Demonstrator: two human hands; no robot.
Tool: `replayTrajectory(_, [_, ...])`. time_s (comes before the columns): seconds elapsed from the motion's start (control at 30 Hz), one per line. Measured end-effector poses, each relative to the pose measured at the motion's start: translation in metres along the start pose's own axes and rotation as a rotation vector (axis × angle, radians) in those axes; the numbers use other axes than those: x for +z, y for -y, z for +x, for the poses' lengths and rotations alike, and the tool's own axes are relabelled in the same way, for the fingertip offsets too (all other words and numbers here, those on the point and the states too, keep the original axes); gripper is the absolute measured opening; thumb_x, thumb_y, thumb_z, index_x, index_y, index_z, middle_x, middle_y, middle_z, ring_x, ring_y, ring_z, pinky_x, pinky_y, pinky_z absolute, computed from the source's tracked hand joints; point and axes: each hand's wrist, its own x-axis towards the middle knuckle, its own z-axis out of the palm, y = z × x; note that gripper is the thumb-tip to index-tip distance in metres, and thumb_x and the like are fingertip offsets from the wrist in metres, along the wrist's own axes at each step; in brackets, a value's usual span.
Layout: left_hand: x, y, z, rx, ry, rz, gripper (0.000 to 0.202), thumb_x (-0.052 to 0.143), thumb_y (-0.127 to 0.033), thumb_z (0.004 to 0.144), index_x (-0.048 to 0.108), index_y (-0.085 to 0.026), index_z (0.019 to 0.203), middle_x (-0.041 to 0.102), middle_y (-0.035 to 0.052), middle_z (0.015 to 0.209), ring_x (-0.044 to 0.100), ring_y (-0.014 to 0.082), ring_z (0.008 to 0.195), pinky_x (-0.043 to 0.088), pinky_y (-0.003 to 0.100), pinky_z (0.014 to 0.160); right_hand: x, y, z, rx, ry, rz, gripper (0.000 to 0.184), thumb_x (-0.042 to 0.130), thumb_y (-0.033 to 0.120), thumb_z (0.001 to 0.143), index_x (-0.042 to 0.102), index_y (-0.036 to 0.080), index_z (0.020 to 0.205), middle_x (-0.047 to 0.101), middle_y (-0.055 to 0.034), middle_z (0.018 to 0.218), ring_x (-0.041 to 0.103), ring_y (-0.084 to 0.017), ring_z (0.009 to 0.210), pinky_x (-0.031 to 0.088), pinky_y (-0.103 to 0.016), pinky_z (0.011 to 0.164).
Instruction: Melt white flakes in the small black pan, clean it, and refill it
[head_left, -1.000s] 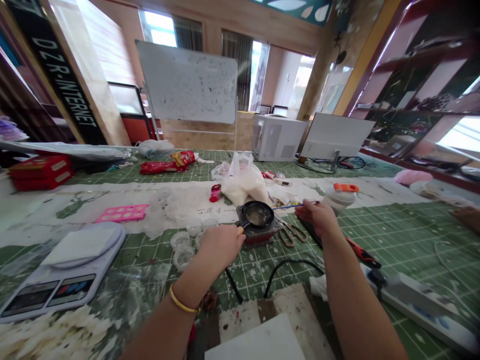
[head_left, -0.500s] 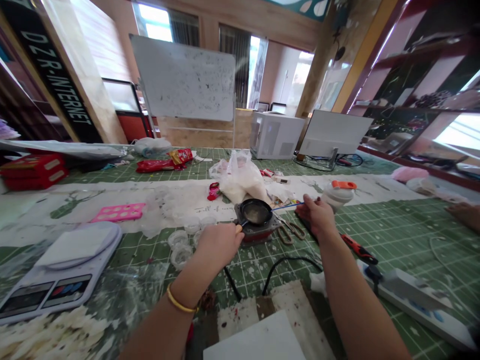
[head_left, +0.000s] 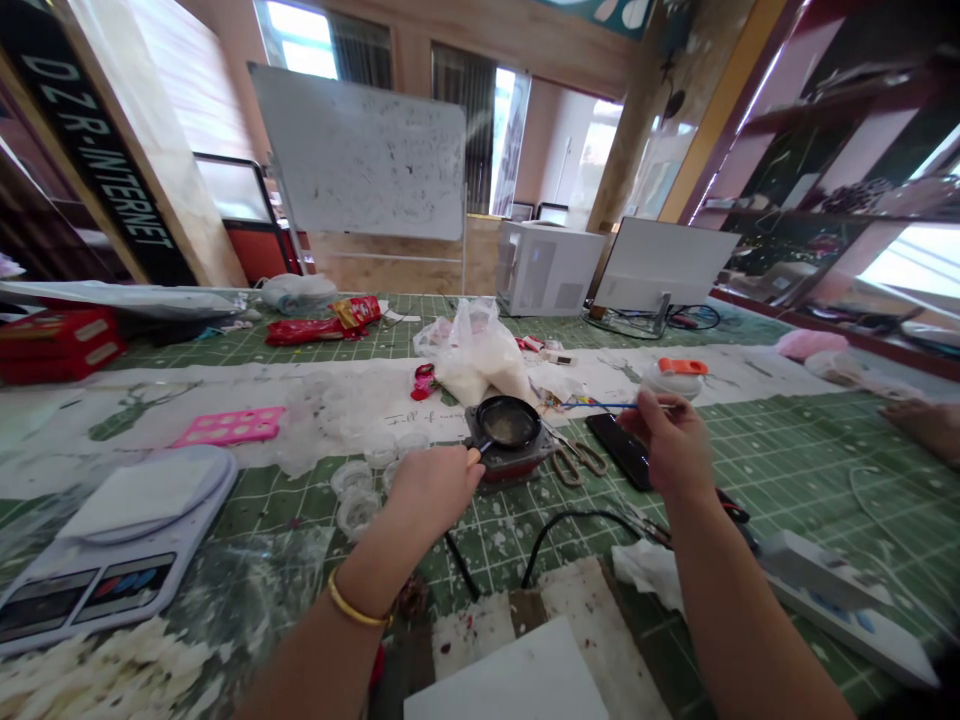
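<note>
My left hand (head_left: 435,490) is closed around the handle of a small black frying pan (head_left: 510,422). The pan rests on a small dark hot plate (head_left: 517,468) and holds a shallow, cloudy liquid. My right hand (head_left: 673,445) pinches a thin blue stick (head_left: 589,404), whose far end points left toward the pan, outside its rim. Scissors (head_left: 577,464) lie between the hot plate and a black phone (head_left: 619,450), which is beneath and left of my right hand. Behind the pan stands a plastic bag of white material (head_left: 480,360).
A kitchen scale (head_left: 157,530), a pink mould (head_left: 229,425) and several clear cups (head_left: 358,510) are on the left. A jar with an orange lid (head_left: 682,367) stands beyond my right hand. A power strip (head_left: 847,610) lies at right; a black cable (head_left: 577,516) loops in front.
My right hand has drawn the blue stick away from the pan, to the right, uncovering more of the phone. My left hand still grips the pan's handle.
</note>
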Motion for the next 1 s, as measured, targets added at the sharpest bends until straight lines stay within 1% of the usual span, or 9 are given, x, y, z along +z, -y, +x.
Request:
replayTrajectory(0.13, [-0.003,0.001,0.000,-0.029,0.041,-0.030,0.038,0.030,-0.041,0.085,0.059,-0.016,0.082,0.065,0.0101,0.081,0.061,0.0230,0.076,0.042,0.030,0.062,-0.037,0.015,-0.055,-0.063,0.150,-0.413,0.021,0.067,0.038,0.063,0.061,0.021,0.076,0.066,-0.0006,0.067,0.061,-0.014,0.064,0.049,-0.021,0.059])
replayTrajectory(0.27, [-0.006,0.005,0.002,-0.009,0.077,-0.104,0.040,0.029,-0.044,0.084,0.058,-0.018,0.080,0.065,0.0094,0.083,0.060,0.0210,0.075,0.039,0.027,0.059,-0.086,-0.001,-0.103,-0.087,0.327,-0.597,0.013,0.062,0.037,0.067,0.063,0.028,0.075,0.065,-0.0011,0.077,0.062,-0.019,0.073,0.050,-0.028,0.064])
replayTrajectory(0.37, [-0.006,0.007,0.004,0.003,0.086,-0.134,0.042,0.028,-0.047,0.084,0.056,-0.018,0.076,0.064,0.0084,0.080,0.059,0.0200,0.071,0.035,0.026,0.054,-0.113,-0.017,-0.120,-0.120,0.525,-0.769,0.007,0.057,0.035,0.068,0.061,0.036,0.074,0.064,-0.0002,0.081,0.062,-0.024,0.082,0.050,-0.036,0.073])
replayTrajectory(0.47, [-0.004,0.008,0.005,0.010,0.079,-0.156,0.043,0.028,-0.050,0.083,0.055,-0.019,0.073,0.064,0.0066,0.076,0.058,0.0183,0.067,0.032,0.025,0.052,-0.126,-0.024,-0.124,-0.192,0.625,-0.930,0.011,0.053,0.034,0.070,0.059,0.041,0.076,0.064,0.0019,0.085,0.060,-0.024,0.089,0.049,-0.038,0.079])
replayTrajectory(0.57, [-0.002,0.009,0.006,0.020,0.074,-0.155,0.043,0.027,-0.050,0.083,0.054,-0.019,0.070,0.063,0.0060,0.074,0.058,0.0182,0.068,0.031,0.025,0.051,-0.132,-0.018,-0.109,-0.298,0.587,-1.061,0.014,0.050,0.036,0.074,0.059,0.036,0.084,0.064,-0.0004,0.095,0.058,-0.024,0.096,0.046,-0.038,0.084])
replayTrajectory(0.67, [-0.002,0.009,0.006,0.009,0.082,-0.144,0.043,0.026,-0.050,0.083,0.054,-0.019,0.071,0.063,0.0066,0.075,0.058,0.0186,0.067,0.031,0.024,0.051,-0.137,-0.006,-0.072,-0.371,0.385,-1.349,0.022,0.042,0.034,0.080,0.061,0.024,0.087,0.064,-0.0076,0.098,0.058,-0.024,0.094,0.042,-0.039,0.087])
replayTrajectory(0.77, [-0.002,0.009,0.005,0.006,0.084,-0.142,0.043,0.026,-0.050,0.083,0.054,-0.019,0.072,0.063,0.0064,0.075,0.057,0.0183,0.067,0.031,0.024,0.051,-0.140,-0.002,-0.032,-0.251,0.303,-1.823,0.025,0.046,0.026,0.076,0.063,0.016,0.090,0.065,-0.0142,0.094,0.056,-0.032,0.094,0.031,-0.050,0.091])
replayTrajectory(0.87, [-0.004,0.010,0.004,0.005,0.088,-0.146,0.043,0.026,-0.049,0.083,0.055,-0.019,0.073,0.064,0.0068,0.076,0.058,0.0189,0.067,0.033,0.025,0.053,-0.140,-0.010,-0.002,-0.011,0.465,-2.038,0.020,0.048,0.015,0.071,0.066,0.017,0.078,0.067,-0.0117,0.081,0.056,-0.034,0.094,0.009,-0.060,0.096])
replayTrajectory(1.0, [-0.006,0.010,0.004,-0.014,0.101,-0.156,0.043,0.027,-0.048,0.083,0.057,-0.018,0.074,0.063,0.0082,0.077,0.058,0.0197,0.068,0.033,0.025,0.051,-0.147,-0.027,0.017,0.136,0.613,-2.046,0.024,0.045,0.010,0.068,0.067,0.019,0.071,0.067,-0.0104,0.077,0.060,-0.032,0.089,0.008,-0.061,0.095])
